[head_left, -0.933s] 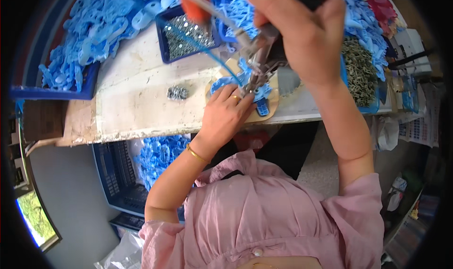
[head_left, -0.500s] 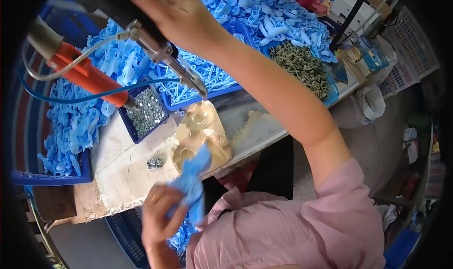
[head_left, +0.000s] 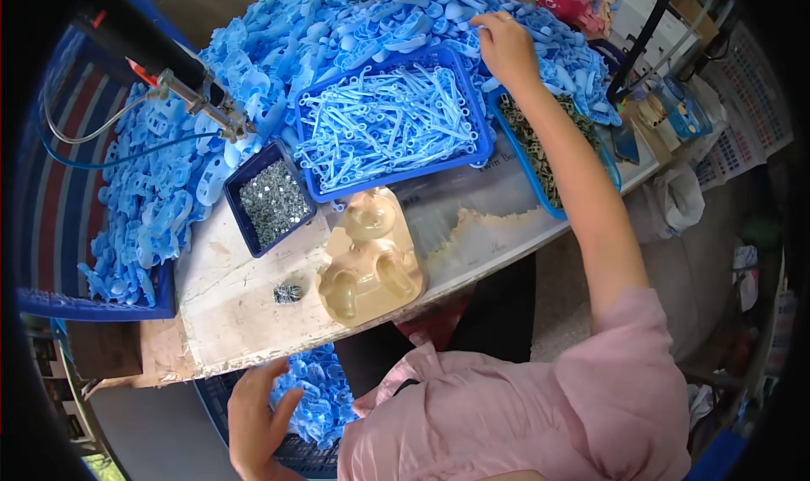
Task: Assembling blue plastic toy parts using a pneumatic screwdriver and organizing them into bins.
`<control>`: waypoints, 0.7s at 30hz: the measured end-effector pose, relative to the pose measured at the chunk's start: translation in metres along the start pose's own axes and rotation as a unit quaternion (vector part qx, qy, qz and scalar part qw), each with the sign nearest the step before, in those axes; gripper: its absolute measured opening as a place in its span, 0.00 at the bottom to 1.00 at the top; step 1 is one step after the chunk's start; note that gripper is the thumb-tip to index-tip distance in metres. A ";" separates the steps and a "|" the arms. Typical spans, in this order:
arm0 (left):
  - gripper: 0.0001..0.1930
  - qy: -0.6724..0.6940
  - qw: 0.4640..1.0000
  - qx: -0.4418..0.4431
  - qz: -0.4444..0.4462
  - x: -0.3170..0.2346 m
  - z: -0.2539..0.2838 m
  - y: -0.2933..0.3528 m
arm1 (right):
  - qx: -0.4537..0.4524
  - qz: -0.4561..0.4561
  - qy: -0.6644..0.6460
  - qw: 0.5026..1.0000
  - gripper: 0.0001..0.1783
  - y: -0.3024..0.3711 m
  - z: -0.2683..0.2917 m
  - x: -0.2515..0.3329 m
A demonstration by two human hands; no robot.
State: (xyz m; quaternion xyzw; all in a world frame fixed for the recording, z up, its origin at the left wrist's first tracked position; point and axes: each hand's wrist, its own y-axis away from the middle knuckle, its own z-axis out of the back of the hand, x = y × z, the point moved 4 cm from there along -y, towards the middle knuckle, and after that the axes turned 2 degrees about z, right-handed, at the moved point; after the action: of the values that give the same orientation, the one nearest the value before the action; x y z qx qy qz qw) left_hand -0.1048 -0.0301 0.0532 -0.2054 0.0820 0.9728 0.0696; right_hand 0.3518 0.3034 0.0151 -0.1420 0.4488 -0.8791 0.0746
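My left hand point(head_left: 261, 418) hovers over the blue crate point(head_left: 211, 413) below the table's front edge, thumb apart from the fingers and nothing in the grasp. In that crate lie several light blue moulded plastic parts point(head_left: 314, 397). Reaching across the table, my right hand point(head_left: 509, 52) is at the heap of blue plastic pieces point(head_left: 405, 25), fingers slightly bent and apart, with nothing visible in them. A tan moulded fixture point(head_left: 371, 262) with rounded hollows stands bare near the table's front. Left of it rests a small dark coil-like bundle point(head_left: 287, 294).
A blue tray point(head_left: 396, 175) holds thin blue rods with ringed ends. Beside it is a dark bin point(head_left: 257, 249) of small metal bits. My right forearm crosses a tray point(head_left: 557, 211) of greenish-brown pieces. A hanging power screwdriver point(head_left: 160, 51) with hoses is at upper left.
The blue part has left my left hand, which moved down over the crate. My right hand let go of the screwdriver, which swung up and left, and moved right to the heap.
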 end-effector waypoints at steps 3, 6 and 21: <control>0.26 0.097 0.990 0.001 -0.098 -0.035 -0.018 -0.046 | 0.183 -0.066 -0.250 0.949 0.11 0.029 0.044 0.054; 0.35 0.229 0.964 -0.062 -0.116 -0.069 -0.049 -0.088 | 0.390 -0.117 -0.479 0.778 0.09 0.085 0.079 0.143; 0.18 0.048 0.940 -0.197 -0.274 -0.077 -0.114 -0.111 | 0.156 0.089 0.054 0.982 0.12 0.019 -0.025 -0.008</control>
State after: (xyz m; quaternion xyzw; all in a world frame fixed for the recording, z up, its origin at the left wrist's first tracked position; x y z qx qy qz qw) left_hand 0.0284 0.0487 -0.0328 -0.2756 -0.1673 0.9018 0.2878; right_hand 0.3516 0.3138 -0.0157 -0.0404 0.3204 -0.9346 0.1492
